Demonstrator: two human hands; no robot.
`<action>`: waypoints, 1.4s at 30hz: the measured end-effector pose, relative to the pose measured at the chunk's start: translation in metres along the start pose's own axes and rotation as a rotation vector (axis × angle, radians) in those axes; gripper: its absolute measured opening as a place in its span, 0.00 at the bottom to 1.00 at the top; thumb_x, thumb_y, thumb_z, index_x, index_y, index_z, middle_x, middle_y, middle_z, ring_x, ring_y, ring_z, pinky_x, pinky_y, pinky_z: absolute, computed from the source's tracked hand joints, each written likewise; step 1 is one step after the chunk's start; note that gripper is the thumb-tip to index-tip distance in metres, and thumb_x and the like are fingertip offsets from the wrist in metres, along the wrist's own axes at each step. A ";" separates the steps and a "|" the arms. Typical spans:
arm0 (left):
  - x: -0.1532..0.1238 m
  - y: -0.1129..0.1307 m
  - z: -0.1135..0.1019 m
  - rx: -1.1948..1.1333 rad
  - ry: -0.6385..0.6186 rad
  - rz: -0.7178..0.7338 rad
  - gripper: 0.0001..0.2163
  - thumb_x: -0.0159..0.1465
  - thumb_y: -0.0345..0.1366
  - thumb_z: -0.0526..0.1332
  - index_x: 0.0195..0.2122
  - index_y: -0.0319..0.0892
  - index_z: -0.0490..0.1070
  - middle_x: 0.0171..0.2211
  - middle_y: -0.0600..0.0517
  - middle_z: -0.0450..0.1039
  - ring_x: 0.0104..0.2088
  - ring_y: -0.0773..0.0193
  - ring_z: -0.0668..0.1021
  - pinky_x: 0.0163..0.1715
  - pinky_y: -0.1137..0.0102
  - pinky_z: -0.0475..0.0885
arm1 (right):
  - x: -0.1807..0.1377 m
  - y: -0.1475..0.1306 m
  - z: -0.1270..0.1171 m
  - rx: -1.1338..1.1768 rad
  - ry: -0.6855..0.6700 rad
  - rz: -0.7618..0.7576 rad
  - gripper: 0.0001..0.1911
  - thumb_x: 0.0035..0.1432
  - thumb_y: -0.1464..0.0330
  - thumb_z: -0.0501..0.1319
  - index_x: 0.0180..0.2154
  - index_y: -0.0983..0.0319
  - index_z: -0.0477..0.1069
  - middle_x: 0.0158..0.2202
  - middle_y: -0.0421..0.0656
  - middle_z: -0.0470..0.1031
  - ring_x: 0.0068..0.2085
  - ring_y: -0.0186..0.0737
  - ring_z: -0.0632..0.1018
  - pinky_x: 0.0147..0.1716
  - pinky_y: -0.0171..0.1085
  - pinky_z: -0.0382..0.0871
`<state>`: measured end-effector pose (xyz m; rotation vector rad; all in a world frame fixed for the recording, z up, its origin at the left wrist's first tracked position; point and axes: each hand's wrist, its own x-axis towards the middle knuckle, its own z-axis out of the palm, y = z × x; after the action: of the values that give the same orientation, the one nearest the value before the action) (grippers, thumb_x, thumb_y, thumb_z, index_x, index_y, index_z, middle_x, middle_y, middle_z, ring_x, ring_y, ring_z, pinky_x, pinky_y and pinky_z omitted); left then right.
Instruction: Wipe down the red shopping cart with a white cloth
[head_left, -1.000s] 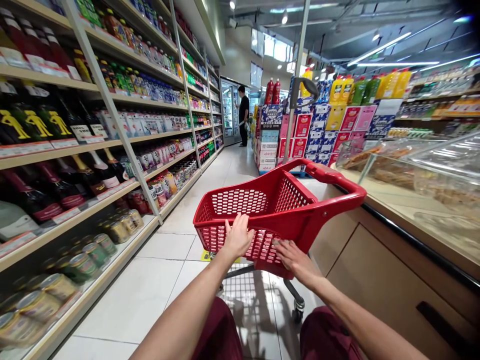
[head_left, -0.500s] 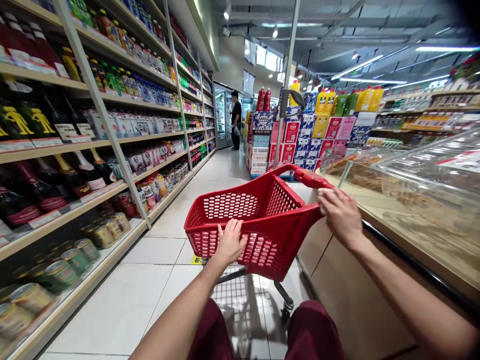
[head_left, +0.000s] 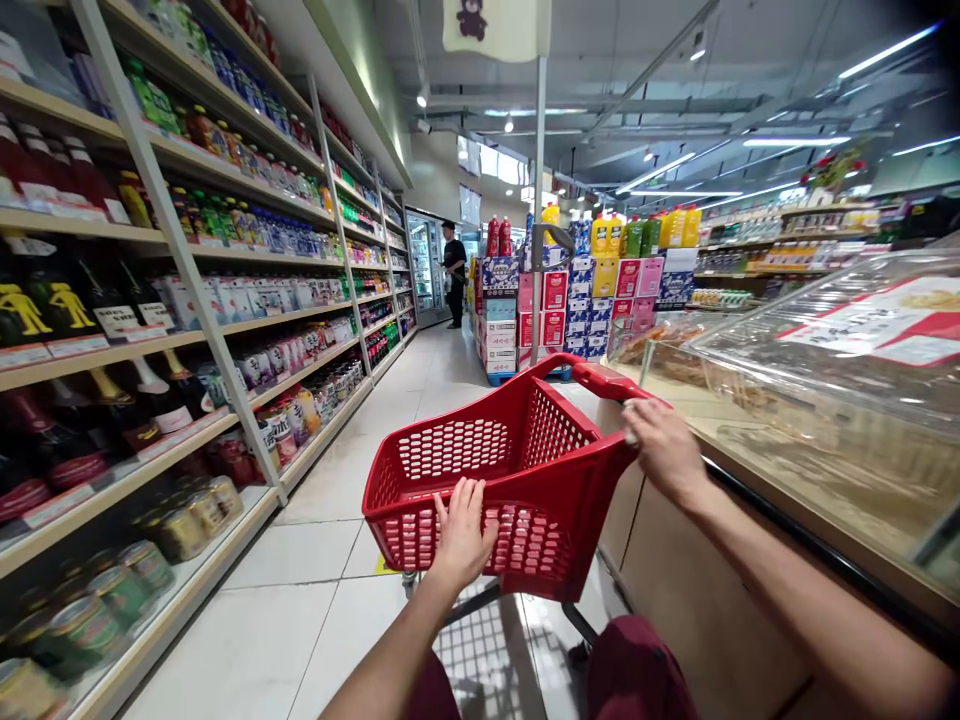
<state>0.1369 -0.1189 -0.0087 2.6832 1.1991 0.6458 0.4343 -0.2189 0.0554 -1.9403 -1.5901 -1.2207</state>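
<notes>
Right now the red shopping cart [head_left: 577, 500] stands on the tiled floor [head_left: 277, 555] directly in front of the person, between the drinks shelves [head_left: 304, 395] and the wooden counter [head_left: 675, 570], with both hands touching it. What matters most is that it lies crosswise to the forearms: the basket extends leftward from the right hand, its long axis running roughly from side to side. The right hand [head_left: 664, 448] is the nearer to the handle [head_left: 604, 380], its fingers curled around the near corner of that end. The left hand [head_left: 459, 540] lies on the near rim, fingers spread and reaching over it rather than closed in a fist. The cart's narrower front points left, toward the shelves; its handle end points right, beside the counter.
</notes>
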 end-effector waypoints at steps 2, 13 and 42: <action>-0.003 0.000 0.000 0.008 0.011 0.011 0.24 0.60 0.35 0.49 0.59 0.42 0.49 0.60 0.46 0.51 0.61 0.56 0.51 0.57 0.46 0.39 | -0.002 -0.019 0.000 0.101 -0.023 -0.164 0.20 0.52 0.77 0.49 0.45 0.62 0.70 0.50 0.47 0.69 0.52 0.44 0.65 0.51 0.44 0.56; -0.018 -0.004 0.006 0.039 0.091 0.091 0.26 0.58 0.32 0.50 0.59 0.41 0.50 0.59 0.45 0.54 0.60 0.54 0.53 0.56 0.46 0.40 | -0.002 -0.035 -0.025 0.092 -0.069 0.045 0.15 0.52 0.71 0.52 0.40 0.62 0.72 0.48 0.47 0.70 0.49 0.45 0.67 0.49 0.44 0.54; -0.013 0.015 0.012 -0.041 0.092 0.062 0.24 0.58 0.34 0.51 0.57 0.40 0.53 0.57 0.44 0.56 0.59 0.53 0.56 0.56 0.45 0.39 | -0.016 -0.043 -0.022 0.085 0.041 0.097 0.17 0.58 0.66 0.50 0.49 0.56 0.66 0.48 0.46 0.70 0.48 0.43 0.68 0.53 0.49 0.45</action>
<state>0.1442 -0.1383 -0.0192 2.6929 1.1148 0.8014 0.3864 -0.2315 0.0445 -1.9029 -1.4850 -1.1286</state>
